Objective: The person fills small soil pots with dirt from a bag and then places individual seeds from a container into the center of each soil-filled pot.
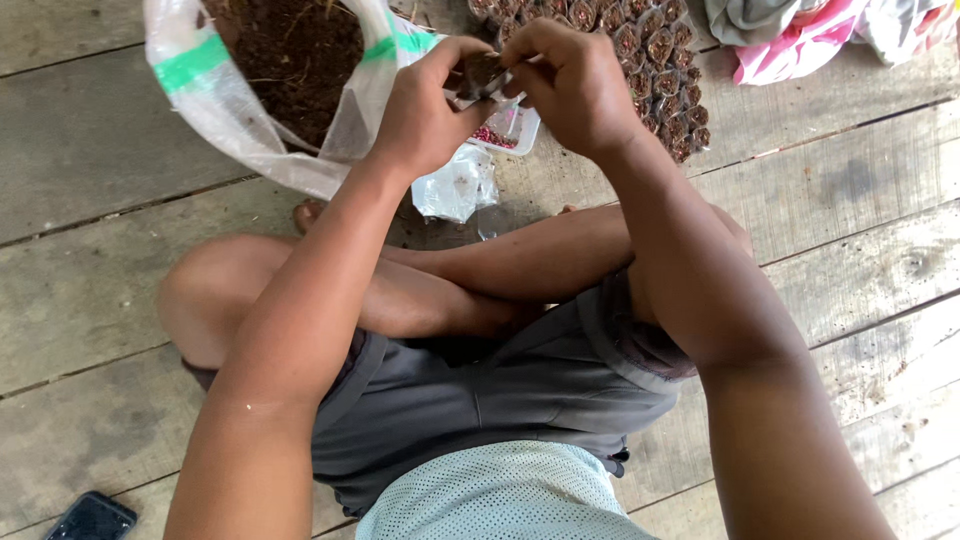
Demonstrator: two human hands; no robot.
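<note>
I sit cross-legged on a wooden plank floor. My left hand and my right hand are raised together over my knees, both pinching a small soil-filled plastic pot bag between their fingertips. Just below the hands lies a small clear tray of reddish seeds. A big white plastic sack of dark soil stands open to the left of my left hand. Behind my right hand, several small filled pot bags stand packed together.
Crumpled clear plastic lies on the boards in front of my shins. A pink and white bag with grey cloth lies at the top right. A dark phone rests at the bottom left on the floor.
</note>
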